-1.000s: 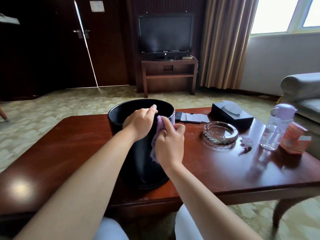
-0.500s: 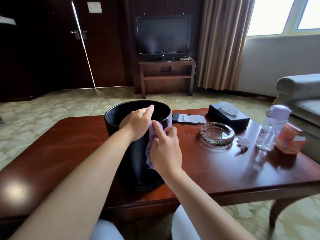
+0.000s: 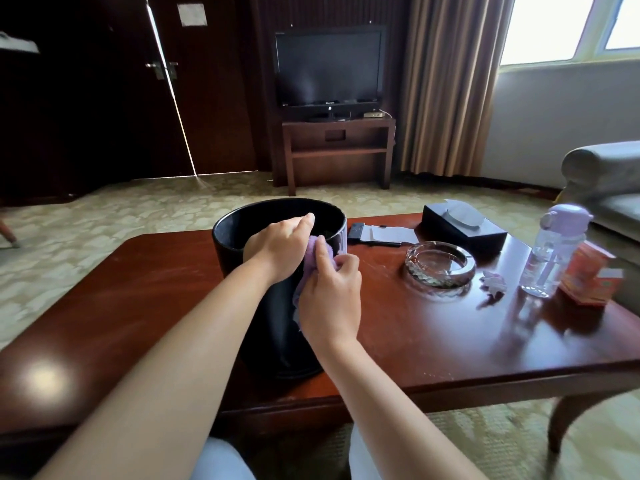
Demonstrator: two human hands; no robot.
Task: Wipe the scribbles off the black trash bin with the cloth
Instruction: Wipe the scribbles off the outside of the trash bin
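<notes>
Head view: mid-wipe, right hand (image 3: 329, 299) clenching cloth (image 3: 313, 252) against trash bin (image 3: 277, 306), left hand (image 3: 282, 249) grasping rim; next, firm downward rubbing.

No text can be read. The television (image 3: 329, 69), far centre on its wooden stand (image 3: 337, 150), bears a small pale logo at the middle of its lower bezel, too small to make out. The pale notice (image 3: 192, 14) on the dark door, far left, is blurred. The red-orange box (image 3: 588, 277), near the table's right edge, carries illegible print.
</notes>
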